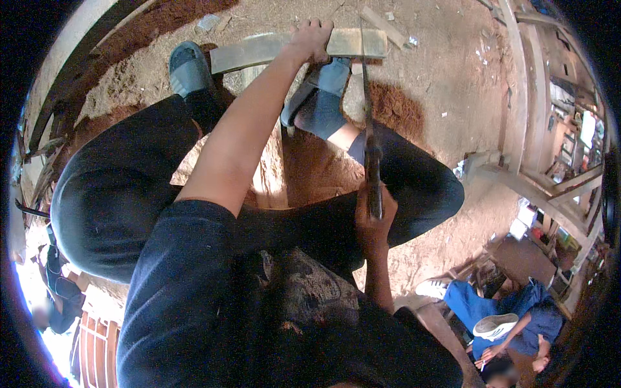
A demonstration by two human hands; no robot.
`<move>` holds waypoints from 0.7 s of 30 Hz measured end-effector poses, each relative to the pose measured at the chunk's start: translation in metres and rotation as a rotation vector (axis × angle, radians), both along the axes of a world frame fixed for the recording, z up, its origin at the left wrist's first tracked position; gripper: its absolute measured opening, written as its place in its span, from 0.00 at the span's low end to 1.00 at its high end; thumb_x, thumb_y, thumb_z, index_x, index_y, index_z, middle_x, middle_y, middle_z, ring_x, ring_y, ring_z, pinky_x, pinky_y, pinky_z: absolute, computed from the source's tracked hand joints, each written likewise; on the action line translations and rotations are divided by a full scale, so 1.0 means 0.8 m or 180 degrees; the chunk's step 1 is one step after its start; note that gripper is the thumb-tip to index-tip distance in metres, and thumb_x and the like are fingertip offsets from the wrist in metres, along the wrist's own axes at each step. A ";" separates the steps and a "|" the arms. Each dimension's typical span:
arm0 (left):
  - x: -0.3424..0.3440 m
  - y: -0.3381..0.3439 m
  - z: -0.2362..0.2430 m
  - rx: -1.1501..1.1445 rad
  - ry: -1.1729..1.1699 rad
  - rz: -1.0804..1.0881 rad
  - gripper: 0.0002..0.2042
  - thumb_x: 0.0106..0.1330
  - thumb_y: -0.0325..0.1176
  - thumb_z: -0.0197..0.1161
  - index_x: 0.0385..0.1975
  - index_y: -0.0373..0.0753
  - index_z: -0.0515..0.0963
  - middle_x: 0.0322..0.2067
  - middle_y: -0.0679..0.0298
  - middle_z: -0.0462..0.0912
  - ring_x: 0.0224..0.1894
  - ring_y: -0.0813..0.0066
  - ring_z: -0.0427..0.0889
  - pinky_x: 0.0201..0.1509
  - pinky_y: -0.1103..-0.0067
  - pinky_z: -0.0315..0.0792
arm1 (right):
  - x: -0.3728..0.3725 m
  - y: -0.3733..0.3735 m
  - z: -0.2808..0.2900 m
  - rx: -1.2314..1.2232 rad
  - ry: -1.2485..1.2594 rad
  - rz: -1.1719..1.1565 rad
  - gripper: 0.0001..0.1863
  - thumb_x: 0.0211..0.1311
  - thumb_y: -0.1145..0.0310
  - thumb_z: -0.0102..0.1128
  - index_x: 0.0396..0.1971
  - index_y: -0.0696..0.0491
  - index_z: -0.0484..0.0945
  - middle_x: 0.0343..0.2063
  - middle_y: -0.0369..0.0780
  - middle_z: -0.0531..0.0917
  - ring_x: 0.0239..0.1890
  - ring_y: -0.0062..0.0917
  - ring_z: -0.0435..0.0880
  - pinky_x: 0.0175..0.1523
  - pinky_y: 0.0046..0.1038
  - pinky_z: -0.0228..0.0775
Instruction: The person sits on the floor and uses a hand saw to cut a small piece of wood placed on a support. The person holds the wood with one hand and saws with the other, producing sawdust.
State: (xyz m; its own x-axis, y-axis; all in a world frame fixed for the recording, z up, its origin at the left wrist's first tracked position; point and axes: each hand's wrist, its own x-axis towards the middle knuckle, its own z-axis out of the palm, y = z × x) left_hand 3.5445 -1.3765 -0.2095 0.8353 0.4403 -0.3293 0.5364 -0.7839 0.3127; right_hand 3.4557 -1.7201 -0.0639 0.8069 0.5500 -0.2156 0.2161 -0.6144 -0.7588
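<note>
Across the far side lies a long, pale wooden board [255, 52]. My left hand [309, 41] presses down on it, fingers lying over its far edge and the thumb on the near side. My right hand [377, 223] is closed round the dark handle of a handsaw [369, 110]. The saw's narrow blade points away from me and meets the board near its right end, right of my left hand. Whether the teeth are in a cut is too small to tell. My slippered right foot [333, 76] is against the board's near edge.
Beneath the board, a pale timber piece [270, 168] runs toward me between my legs. Reddish sawdust [394, 110] is heaped on the ground. A loose wood offcut [381, 26] lies beyond. Another person [498, 310] sits at the lower right; timber framing [530, 84] stands right.
</note>
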 end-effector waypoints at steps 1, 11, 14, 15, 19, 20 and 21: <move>0.003 0.006 0.004 -0.0002 -0.0018 -0.0031 0.43 0.45 0.49 0.75 0.62 0.43 0.61 0.59 0.45 0.67 0.65 0.41 0.62 0.66 0.42 0.55 | 0.018 0.020 -0.015 0.0184 -0.0459 0.0245 0.08 0.62 0.70 0.59 0.35 0.59 0.78 0.26 0.43 0.78 0.30 0.26 0.77 0.37 0.30 0.69; 0.001 0.012 0.004 -0.0025 -0.0126 -0.0216 0.47 0.43 0.49 0.75 0.64 0.41 0.59 0.60 0.42 0.67 0.64 0.40 0.64 0.66 0.49 0.61 | 0.023 0.023 -0.039 0.0269 -0.1027 0.0236 0.08 0.64 0.74 0.59 0.26 0.60 0.74 0.16 0.36 0.71 0.21 0.16 0.67 0.25 0.26 0.62; 0.019 0.025 -0.020 -0.0042 -0.0243 -0.0129 0.47 0.41 0.49 0.76 0.64 0.41 0.61 0.57 0.43 0.69 0.62 0.41 0.67 0.64 0.53 0.64 | 0.033 0.043 -0.028 0.0473 -0.0425 -0.0036 0.06 0.63 0.75 0.58 0.27 0.60 0.75 0.18 0.37 0.73 0.22 0.16 0.70 0.27 0.25 0.65; 0.029 0.031 -0.022 -0.0084 -0.0091 -0.0137 0.47 0.40 0.48 0.76 0.64 0.41 0.61 0.56 0.43 0.71 0.60 0.42 0.69 0.62 0.55 0.67 | 0.051 0.058 -0.046 0.0471 -0.0551 0.0053 0.05 0.63 0.75 0.58 0.28 0.60 0.76 0.18 0.37 0.74 0.23 0.16 0.71 0.28 0.25 0.66; 0.019 0.051 -0.034 -0.0045 -0.0221 -0.0162 0.46 0.39 0.48 0.76 0.63 0.42 0.62 0.54 0.44 0.72 0.59 0.42 0.70 0.63 0.57 0.67 | 0.060 0.078 -0.046 0.0488 -0.0548 0.0170 0.05 0.63 0.75 0.57 0.29 0.60 0.77 0.19 0.36 0.76 0.24 0.16 0.73 0.29 0.24 0.67; 0.018 0.040 -0.022 -0.0139 -0.0184 -0.0233 0.46 0.39 0.48 0.76 0.62 0.42 0.63 0.54 0.44 0.72 0.59 0.42 0.70 0.63 0.56 0.66 | 0.051 0.061 -0.044 0.0329 -0.0560 0.0137 0.04 0.62 0.73 0.59 0.31 0.59 0.78 0.22 0.40 0.78 0.25 0.23 0.77 0.31 0.27 0.70; 0.018 0.029 -0.014 -0.0251 -0.0144 -0.0292 0.45 0.39 0.47 0.76 0.61 0.42 0.63 0.53 0.44 0.72 0.59 0.42 0.70 0.63 0.56 0.66 | 0.035 0.025 -0.040 0.0153 -0.0567 0.0117 0.05 0.61 0.72 0.60 0.33 0.58 0.79 0.25 0.43 0.81 0.26 0.29 0.80 0.33 0.29 0.73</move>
